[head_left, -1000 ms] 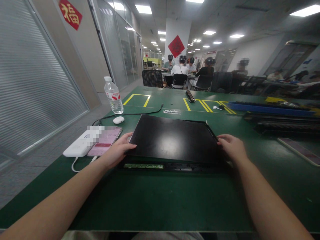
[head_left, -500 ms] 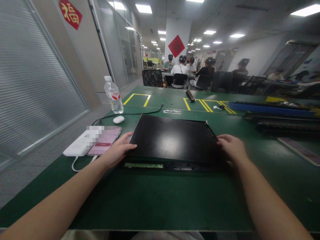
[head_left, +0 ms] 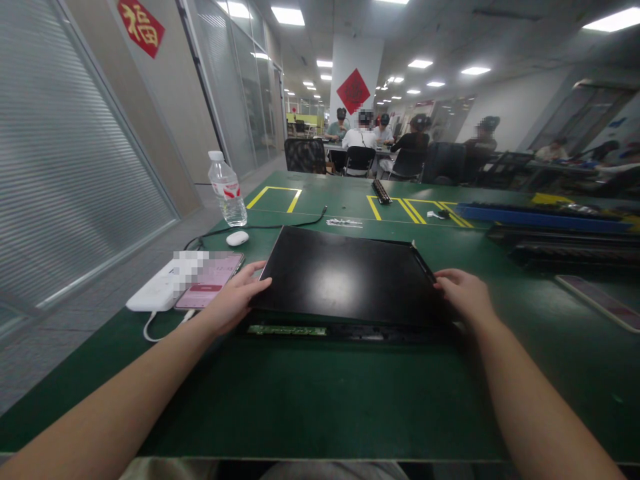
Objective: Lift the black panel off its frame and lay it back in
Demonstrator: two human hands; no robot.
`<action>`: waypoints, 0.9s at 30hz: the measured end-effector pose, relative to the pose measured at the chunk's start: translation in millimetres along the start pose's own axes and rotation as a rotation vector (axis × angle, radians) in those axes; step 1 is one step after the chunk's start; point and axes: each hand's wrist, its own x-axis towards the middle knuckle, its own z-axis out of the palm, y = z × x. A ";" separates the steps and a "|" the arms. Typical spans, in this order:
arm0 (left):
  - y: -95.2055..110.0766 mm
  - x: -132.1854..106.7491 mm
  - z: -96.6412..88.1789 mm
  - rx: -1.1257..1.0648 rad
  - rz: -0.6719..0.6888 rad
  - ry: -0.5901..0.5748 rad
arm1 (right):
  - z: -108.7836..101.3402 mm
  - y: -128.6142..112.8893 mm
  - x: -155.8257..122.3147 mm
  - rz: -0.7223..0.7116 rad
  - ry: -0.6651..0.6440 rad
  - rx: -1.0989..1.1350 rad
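A glossy black display panel (head_left: 345,277) lies a little askew over a black frame (head_left: 395,333), whose near strip shows a green circuit board (head_left: 287,330). My left hand (head_left: 245,290) grips the panel's left edge, thumb on top and fingers partly hidden at the side. At the panel's right edge, my right hand (head_left: 463,293) is closed with its fingertips pinching near the rim; whether they hold the panel alone or the frame too, I cannot tell. The panel's near edge sits above the strip with the board.
Left of the panel are a phone (head_left: 213,280), a white power bank (head_left: 160,287), a white earbud case (head_left: 237,239) and a water bottle (head_left: 227,193). To the right lie dark strips (head_left: 560,250), a blue tray (head_left: 540,217) and another phone (head_left: 597,301). Several people sit farther back.
The panel's near edge has shifted slightly and the left thumb has moved a little up along the left edge. My right hand stays nearly in place.
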 end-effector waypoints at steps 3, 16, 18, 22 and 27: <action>0.7 0.5 -1.3 0.024 0.019 0.017 | 0.7 1.5 0.9 0.004 0.002 0.008; -9.5 19.5 -23.4 0.460 0.306 0.086 | -1.8 -7.3 -5.1 0.038 -0.017 0.099; -12.5 22.2 -25.0 0.484 0.281 0.061 | -2.0 -7.4 -5.7 0.034 -0.012 0.118; -17.8 27.3 -28.1 0.543 0.269 0.050 | -1.2 -3.4 -3.7 0.026 -0.017 0.134; -21.6 30.7 -33.4 0.660 0.278 0.046 | -1.4 -1.2 -2.2 0.033 -0.030 0.168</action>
